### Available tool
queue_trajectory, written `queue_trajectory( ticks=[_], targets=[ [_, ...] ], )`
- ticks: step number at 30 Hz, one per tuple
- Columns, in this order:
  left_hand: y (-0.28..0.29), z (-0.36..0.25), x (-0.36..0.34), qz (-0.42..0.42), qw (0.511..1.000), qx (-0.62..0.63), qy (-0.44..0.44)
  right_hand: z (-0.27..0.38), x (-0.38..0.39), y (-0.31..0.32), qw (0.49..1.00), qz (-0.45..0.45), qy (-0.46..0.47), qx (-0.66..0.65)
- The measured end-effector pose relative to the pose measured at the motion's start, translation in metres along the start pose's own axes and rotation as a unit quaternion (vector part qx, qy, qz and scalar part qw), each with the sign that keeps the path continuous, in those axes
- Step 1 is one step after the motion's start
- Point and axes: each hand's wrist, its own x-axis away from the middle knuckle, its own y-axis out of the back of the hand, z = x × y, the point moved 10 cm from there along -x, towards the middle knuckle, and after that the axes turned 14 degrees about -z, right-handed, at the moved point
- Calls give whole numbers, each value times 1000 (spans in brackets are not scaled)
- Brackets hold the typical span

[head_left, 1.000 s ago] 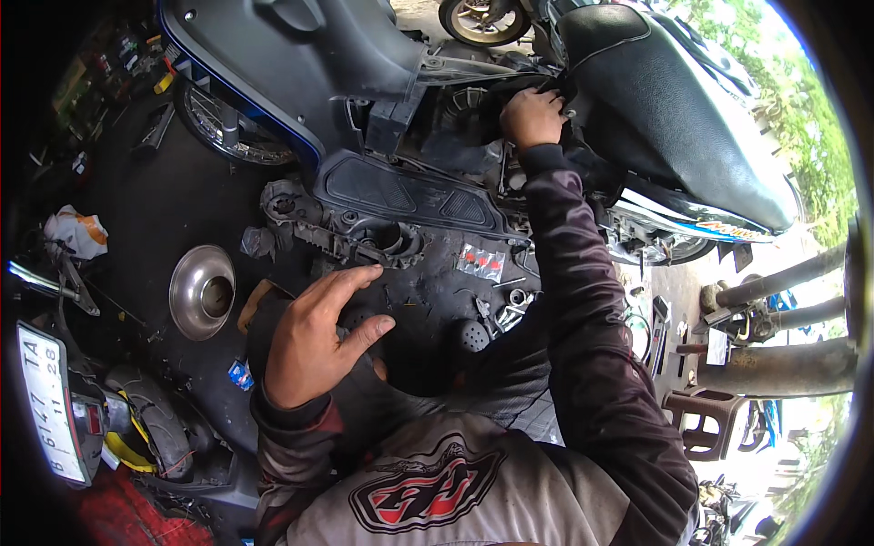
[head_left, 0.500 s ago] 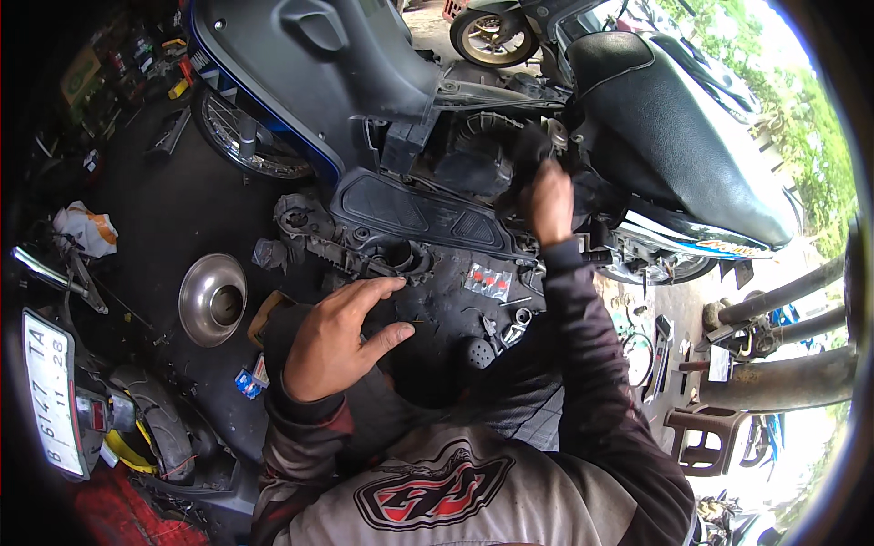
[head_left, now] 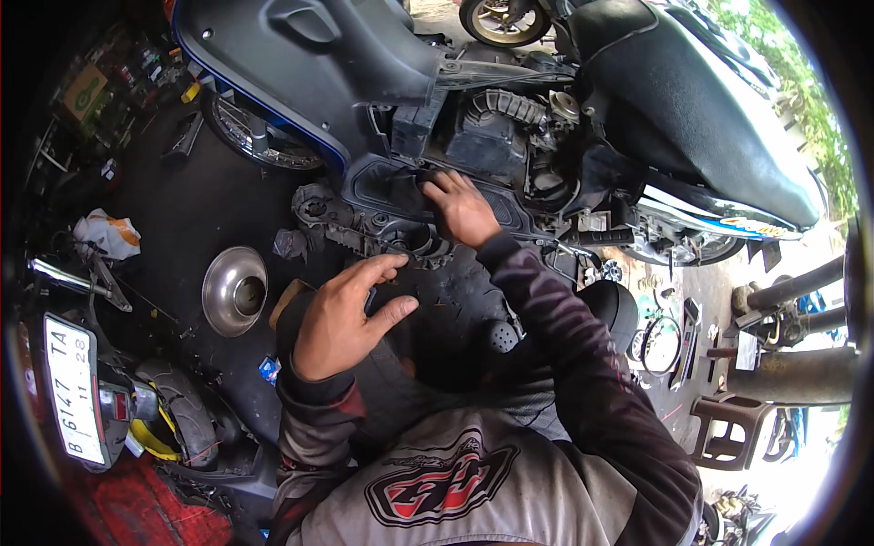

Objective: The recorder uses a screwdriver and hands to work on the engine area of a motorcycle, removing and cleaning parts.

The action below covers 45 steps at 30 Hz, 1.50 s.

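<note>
My right hand (head_left: 462, 214) is over the black footboard (head_left: 496, 202) of a scooter, fingers bent over a dark, cloth-like rag (head_left: 407, 191). The rag's outline blends into the footboard. Above my left knee hovers my left hand (head_left: 341, 320), empty, with thumb and fingers apart. Just beyond its fingertips a grey metal engine casing (head_left: 401, 238) lies on the ground along the footboard. Past the right hand, the scooter's open middle shows a ribbed air hose (head_left: 505, 106), a black box-shaped housing (head_left: 482, 146) and a round metal part (head_left: 564, 106).
A metal bowl (head_left: 235, 289) rests on the dark floor at left, with a crumpled plastic bag (head_left: 107, 235) beyond it. The rear of another motorbike, with a white plate (head_left: 75, 387), stands near left. At right are a brown plastic stool (head_left: 733, 429) and thick pipes (head_left: 810, 364).
My right hand has moved left from the engine area to the footboard, carrying the dark rag. My left hand has stayed nearly still, and the view has shifted slightly.
</note>
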Motion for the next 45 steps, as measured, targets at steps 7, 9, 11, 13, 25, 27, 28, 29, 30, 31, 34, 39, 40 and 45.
queue_trajectory(
  ticks=[7, 9, 11, 13, 25, 27, 28, 29, 30, 31, 34, 39, 40, 45],
  targets=[
    [-13, -1, -1, 10, 1000, 7, 6, -70, 56, -66, 986, 114, -85, 89],
    [-13, -1, -2, 12, 1000, 5, 3, -64, 61, -64, 987, 107, -81, 88],
    [-17, 0, -5, 19, 1000, -3, 10, -69, 66, -61, 988, 97, -81, 89],
    [-23, -2, -8, 27, 999, -11, 13, -84, 70, -62, 989, 94, -110, 34],
    [11, 9, 7, -128, 974, -182, -36, -101, 65, 73, 947, 108, -299, 49],
    [-2, 28, 4, -130, 982, -136, 3, -68, 52, 114, 969, -19, -219, -109],
    [-6, 36, -2, -138, 984, -109, 24, -55, 46, 124, 964, -22, -196, -177],
    [-10, 42, -11, -146, 985, -81, 47, -56, 50, 116, 947, -3, -211, -241],
    [-18, 46, -23, -125, 987, -90, 53, -59, 56, 99, 936, 38, -248, -249],
    [-22, 51, -36, -127, 986, -95, 54, -60, 57, 88, 935, 78, -261, -229],
    [-34, 77, -58, -93, 977, -124, 143, -57, 37, 76, 946, 81, -229, -213],
    [-67, 113, -102, 0, 965, -151, 214, -85, 17, 58, 913, 76, -274, -292],
    [-73, 116, -110, 15, 964, -154, 218, -88, 15, 54, 911, 81, -271, -299],
    [-72, 130, -119, 66, 942, -215, 250, -100, 11, 33, 874, 110, -346, -322]
  ],
)
